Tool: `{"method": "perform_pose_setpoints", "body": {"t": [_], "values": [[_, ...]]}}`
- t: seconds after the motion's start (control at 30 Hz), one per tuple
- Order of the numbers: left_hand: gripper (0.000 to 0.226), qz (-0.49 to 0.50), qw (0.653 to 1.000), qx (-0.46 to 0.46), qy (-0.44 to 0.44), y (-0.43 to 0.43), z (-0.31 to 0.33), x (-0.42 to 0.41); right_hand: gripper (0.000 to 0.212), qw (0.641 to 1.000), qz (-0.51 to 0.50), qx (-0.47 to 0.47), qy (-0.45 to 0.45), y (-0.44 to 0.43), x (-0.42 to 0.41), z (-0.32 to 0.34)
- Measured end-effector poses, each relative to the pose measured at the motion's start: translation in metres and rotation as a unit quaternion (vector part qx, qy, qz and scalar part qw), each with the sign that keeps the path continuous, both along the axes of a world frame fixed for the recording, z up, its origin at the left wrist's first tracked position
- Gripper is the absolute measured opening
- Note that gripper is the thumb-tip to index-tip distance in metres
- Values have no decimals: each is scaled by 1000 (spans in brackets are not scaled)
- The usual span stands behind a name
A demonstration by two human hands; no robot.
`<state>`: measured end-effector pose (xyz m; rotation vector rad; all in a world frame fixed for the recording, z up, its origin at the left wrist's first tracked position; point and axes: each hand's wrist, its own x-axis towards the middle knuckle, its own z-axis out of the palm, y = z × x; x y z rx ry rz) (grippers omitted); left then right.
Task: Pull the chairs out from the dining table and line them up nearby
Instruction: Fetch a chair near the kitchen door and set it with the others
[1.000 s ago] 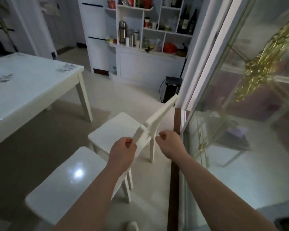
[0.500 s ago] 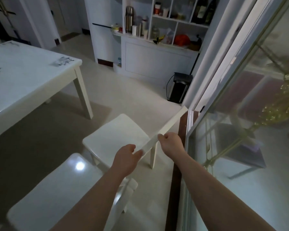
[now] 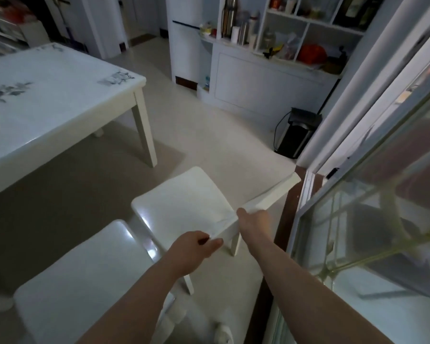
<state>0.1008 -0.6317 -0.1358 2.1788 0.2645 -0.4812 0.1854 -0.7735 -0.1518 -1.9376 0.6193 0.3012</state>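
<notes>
Pale floor tiles run beyond both hands to a white shelf unit. Its open compartments hold a steel flask, bottles and a red object; the smaller items are too dim to tell. A black box with a cord stands ahead of the right hand, by the door frame, and its inside is hidden. Just right of that hand runs a glass sliding door. The right hand curls over the back rail of a white chair, and the left hand grips the rail's near end. A second chair sits close beside it, left of the left forearm. The dining table stands far left, apart from both chairs.
</notes>
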Motion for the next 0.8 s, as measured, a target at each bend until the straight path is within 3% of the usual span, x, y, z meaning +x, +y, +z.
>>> {"method": "perform_pose_setpoints", "body": {"t": [0.37,0.8], "values": [[37,108,990,-85,24,-27,9,45,43,1000,21,16,-8,-19,58,-7],[36,127,988,-92,10,-46,2,90,45,998,53,40,-21,-35,117,-8]]}}
